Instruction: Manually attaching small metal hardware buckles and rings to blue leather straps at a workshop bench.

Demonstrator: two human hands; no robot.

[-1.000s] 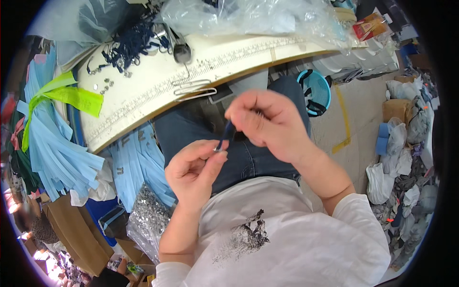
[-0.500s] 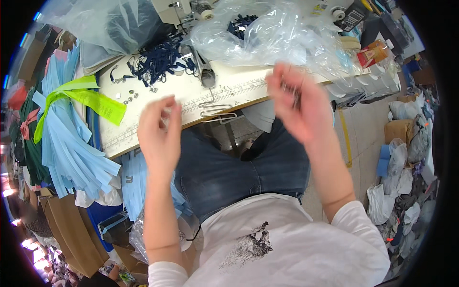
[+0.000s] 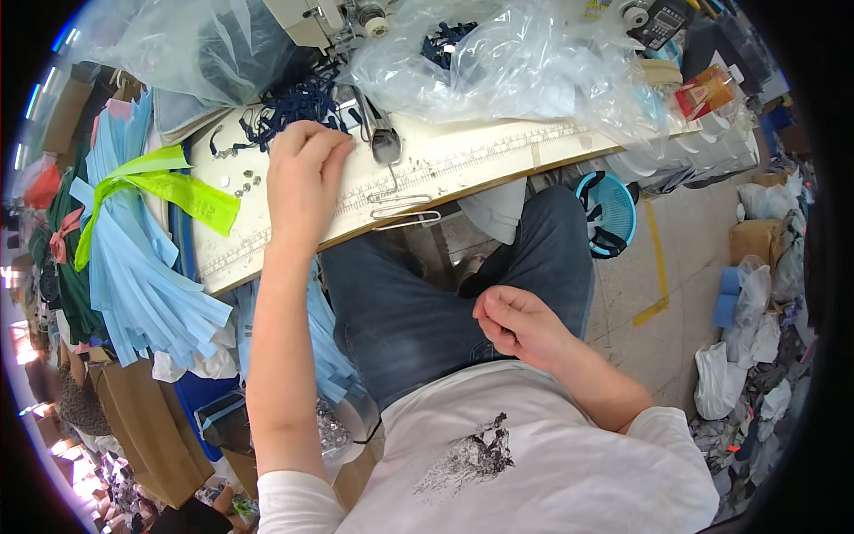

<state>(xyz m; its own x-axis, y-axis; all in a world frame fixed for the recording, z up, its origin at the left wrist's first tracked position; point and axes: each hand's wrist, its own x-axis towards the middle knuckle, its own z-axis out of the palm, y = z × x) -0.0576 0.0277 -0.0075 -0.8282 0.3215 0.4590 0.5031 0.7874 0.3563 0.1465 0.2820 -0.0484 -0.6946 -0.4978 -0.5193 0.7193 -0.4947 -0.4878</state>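
My left hand [image 3: 305, 182] is over the white table [image 3: 463, 160], its fingers bent together at the edge of a pile of dark blue looped cords [image 3: 298, 111]. Whatever its fingertips pinch, if anything, is hidden. Just left of it lie small metal snap pieces [image 3: 246, 185]. My right hand [image 3: 525, 325] is closed above my lap, thumb against curled fingers; its contents cannot be made out. Between the hands, a metal folder attachment [image 3: 384, 142] and a bent wire guide [image 3: 400, 212] sit at the table's front edge.
Light blue strips [image 3: 147, 258] tied with a neon yellow-green band [image 3: 165, 187] hang at the left. Clear plastic bags [image 3: 525, 67] cover the table's back, near a sewing machine [image 3: 307, 20]. A turquoise basket [image 3: 609, 214] stands right of my knee. Cardboard boxes [image 3: 142, 427] stand lower left.
My left hand has moved forward to the cord pile. My right hand has come down and back from above the table edge to my lap, and has closed. The basket now shows.
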